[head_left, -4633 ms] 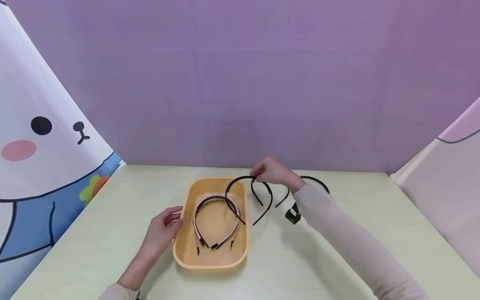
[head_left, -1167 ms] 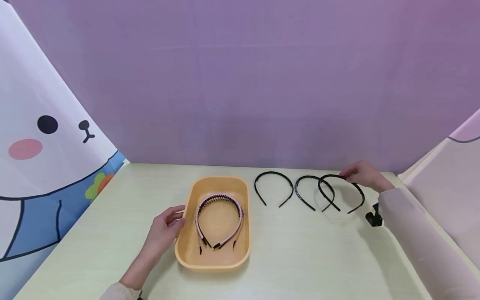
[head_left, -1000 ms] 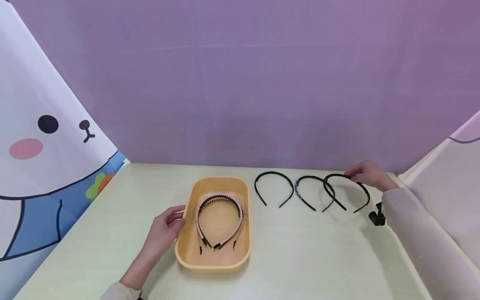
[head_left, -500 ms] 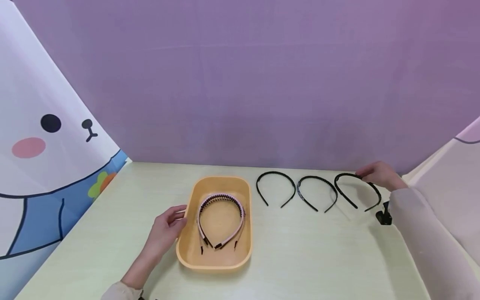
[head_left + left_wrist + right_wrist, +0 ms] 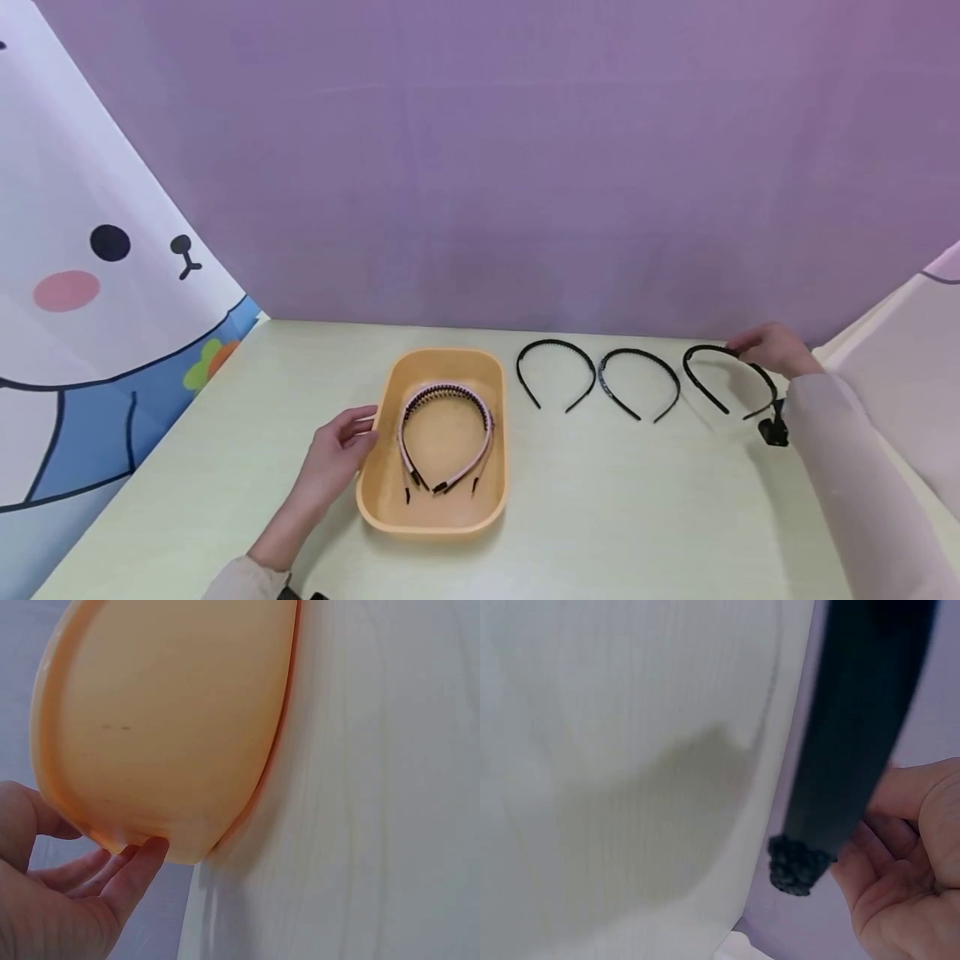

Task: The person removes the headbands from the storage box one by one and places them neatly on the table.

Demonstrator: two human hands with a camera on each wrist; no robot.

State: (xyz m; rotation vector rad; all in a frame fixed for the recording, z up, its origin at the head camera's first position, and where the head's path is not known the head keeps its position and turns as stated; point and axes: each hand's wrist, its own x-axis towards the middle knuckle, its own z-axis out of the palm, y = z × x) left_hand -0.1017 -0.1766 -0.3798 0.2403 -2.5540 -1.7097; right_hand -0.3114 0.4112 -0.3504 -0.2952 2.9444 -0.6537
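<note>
- Laid out on the tabletop (image 5: 615, 500) — three black headbands (image 5: 639, 383) (side by side).
- Remaining in the tray (image 5: 375, 500): pink ones (image 5: 447, 433).
- Right hand (image 5: 772, 350) pinching the third black band; left hand (image 5: 337, 446) relaxed against the tray.

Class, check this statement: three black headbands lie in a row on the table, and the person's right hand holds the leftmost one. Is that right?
Not quite. The right hand holds the rightmost black headband, not the leftmost. The head view shows it; three do lie in a row on the table.
</note>
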